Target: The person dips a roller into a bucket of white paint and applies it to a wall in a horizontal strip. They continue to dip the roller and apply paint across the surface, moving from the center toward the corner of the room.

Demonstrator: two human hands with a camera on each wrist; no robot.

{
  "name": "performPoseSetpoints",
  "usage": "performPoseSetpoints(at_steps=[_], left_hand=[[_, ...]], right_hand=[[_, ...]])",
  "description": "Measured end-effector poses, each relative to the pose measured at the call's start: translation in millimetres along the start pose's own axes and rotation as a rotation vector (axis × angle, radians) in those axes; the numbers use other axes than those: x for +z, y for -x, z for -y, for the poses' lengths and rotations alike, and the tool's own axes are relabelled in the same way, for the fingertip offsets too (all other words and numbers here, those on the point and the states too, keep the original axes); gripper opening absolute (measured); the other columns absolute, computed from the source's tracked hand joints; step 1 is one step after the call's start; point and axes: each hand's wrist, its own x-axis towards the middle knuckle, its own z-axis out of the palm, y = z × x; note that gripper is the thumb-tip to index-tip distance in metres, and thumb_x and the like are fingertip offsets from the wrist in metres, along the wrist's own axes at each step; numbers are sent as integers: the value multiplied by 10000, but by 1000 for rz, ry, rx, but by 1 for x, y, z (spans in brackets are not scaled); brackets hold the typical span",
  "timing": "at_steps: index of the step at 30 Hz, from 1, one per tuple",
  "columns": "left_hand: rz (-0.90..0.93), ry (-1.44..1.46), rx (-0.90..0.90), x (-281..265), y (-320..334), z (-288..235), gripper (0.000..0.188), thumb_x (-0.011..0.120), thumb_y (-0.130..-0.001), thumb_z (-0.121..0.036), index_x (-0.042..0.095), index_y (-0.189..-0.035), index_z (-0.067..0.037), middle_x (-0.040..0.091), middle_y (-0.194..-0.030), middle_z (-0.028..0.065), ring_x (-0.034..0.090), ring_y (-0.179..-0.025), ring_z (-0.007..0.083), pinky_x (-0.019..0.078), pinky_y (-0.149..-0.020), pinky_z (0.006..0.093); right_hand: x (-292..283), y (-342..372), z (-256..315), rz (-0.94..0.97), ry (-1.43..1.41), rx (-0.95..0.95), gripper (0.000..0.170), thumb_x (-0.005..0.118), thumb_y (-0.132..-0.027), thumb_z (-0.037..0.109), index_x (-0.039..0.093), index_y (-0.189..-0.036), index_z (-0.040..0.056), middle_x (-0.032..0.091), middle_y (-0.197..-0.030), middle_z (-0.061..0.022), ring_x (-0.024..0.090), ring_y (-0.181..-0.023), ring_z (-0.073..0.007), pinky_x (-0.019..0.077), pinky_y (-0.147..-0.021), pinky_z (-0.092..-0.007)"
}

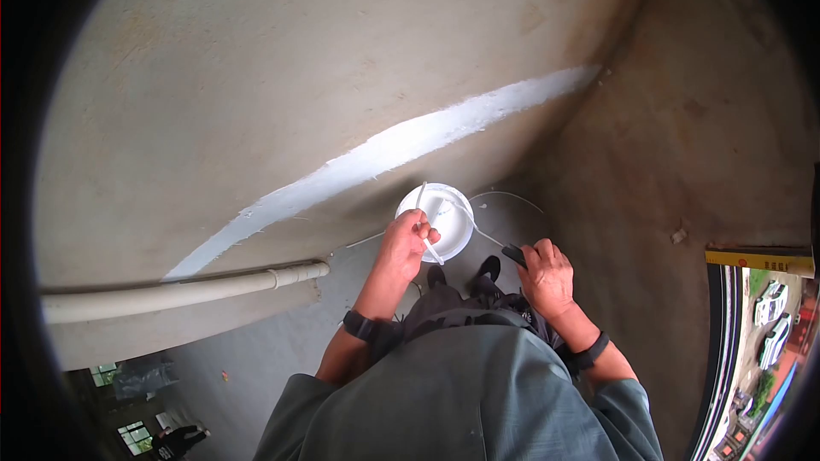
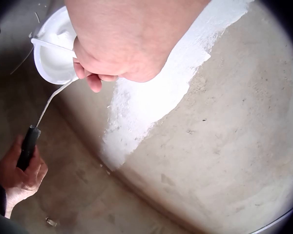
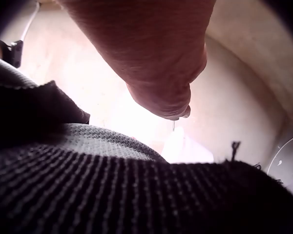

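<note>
In the head view, the left hand (image 1: pixel 410 243) has its fingers curled round a narrow white strip (image 1: pixel 433 251), which looks like the bucket's handle, over a white bucket (image 1: pixel 468 235) of white paste. To the right, the right hand (image 1: pixel 548 277) grips the black handle (image 1: pixel 514 254) of a tool whose thin, white-coated shaft (image 1: pixel 488 237) slants to the bucket. The left wrist view shows the left hand (image 2: pixel 122 44) at the strip (image 2: pixel 53 46) and the black handle (image 2: pixel 28 146) in the right hand (image 2: pixel 22 178). In the right wrist view, the right hand (image 3: pixel 161 87) hides most of the tool.
A white band of coating (image 1: pixel 393 147) crosses the grey wall (image 1: pixel 256 77) above the bucket. A pipe (image 1: pixel 188 290) runs along the lower left. At the right is a window opening (image 1: pixel 726 350), and a thin cable (image 1: pixel 512 195) lies on the floor. Another person (image 1: pixel 178 441) is at the lower left.
</note>
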Motion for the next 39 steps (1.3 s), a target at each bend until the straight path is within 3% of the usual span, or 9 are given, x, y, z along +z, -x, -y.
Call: performPoseSetpoints(at_steps=[20,29,32,35,39], left_hand=[[-31,3,9,-2,2,4,104,614,-961,-157,597,-883,-90,522,-714,15,521,-667,173,506,-766,414],[-41,-1,11,0,5,3,151,564,-998,-154,587,-876,-68,524,-737,18,506,-663,148,521,-752,401],[-31,20,27,-6,0,9,122,572,-991,-145,589,-897,-71,541,-781,16,505,-661,138,524,-755,413],[-33,32,18,-10,-3,10,97,582,-984,-138,590,-913,-72,552,-813,14,501,-658,133,525,-752,422],[-42,41,8,-10,-4,8,85,591,-975,-134,592,-919,-71,556,-822,14,499,-656,132,525,-749,421]], right_hand=[[-23,15,-12,134,-155,145,360,769,-863,217,664,-1173,66,608,-1026,-147,683,-853,-363,566,-734,-467],[-38,8,-19,182,-425,188,298,765,-866,211,748,-1098,24,680,-926,-177,684,-851,-375,556,-760,-449],[-27,12,-24,221,-572,259,292,755,-891,220,760,-1094,10,712,-939,-202,694,-843,-355,551,-775,-418],[-25,13,-24,312,-714,356,314,742,-940,231,736,-1088,-47,696,-854,-127,634,-759,-193,522,-709,-362],[-23,14,-24,429,-827,507,344,727,-954,281,751,-1100,-29,712,-828,-101,635,-781,-154,531,-761,-343]])
